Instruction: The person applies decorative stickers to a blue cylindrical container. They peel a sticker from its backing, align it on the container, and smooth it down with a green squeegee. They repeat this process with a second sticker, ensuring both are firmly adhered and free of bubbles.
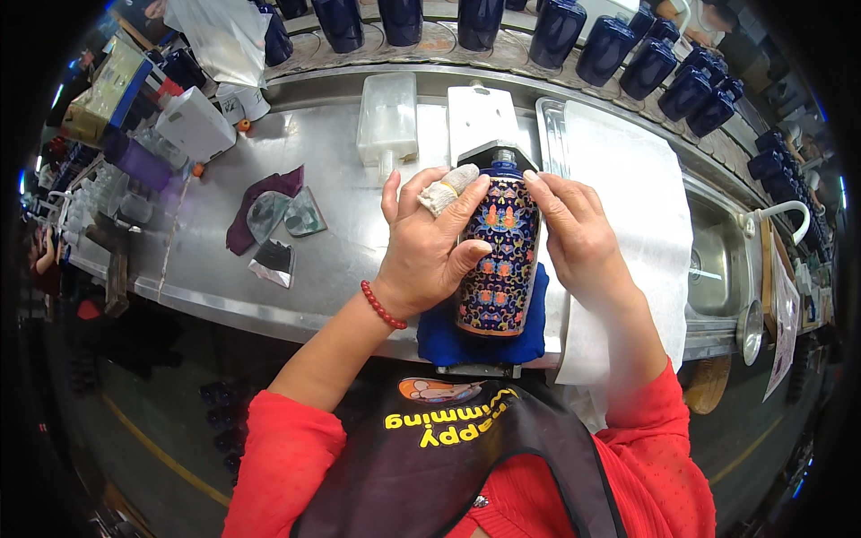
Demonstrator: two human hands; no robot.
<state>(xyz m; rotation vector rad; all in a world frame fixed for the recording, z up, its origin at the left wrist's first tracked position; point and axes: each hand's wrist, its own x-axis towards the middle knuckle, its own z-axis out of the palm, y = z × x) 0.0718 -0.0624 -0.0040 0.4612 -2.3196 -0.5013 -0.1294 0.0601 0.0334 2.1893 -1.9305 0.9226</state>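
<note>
A dark blue bottle (499,269) with a colourful floral pattern leans back in front of me, its neck pointing away. Its lower end lies over a blue cloth (430,332). My left hand (429,240) holds its left side, fingers near the shoulder and thumb over the patterned front. A beige cloth finger cover with a yellow band (447,189) is on one finger of that hand. On the opposite side, my right hand (578,229) grips the shoulder with its fingertips; its thumb is hidden. A dark angular support (489,149) shows behind the bottle neck.
Left on the metal table (336,224) lie a purple cloth (256,202) and translucent pads (305,215). A clear bottle-shaped block (387,117) stands behind. Right are a white sheet (628,188) and a sink (717,269). Several blue bottles (556,34) line a far conveyor.
</note>
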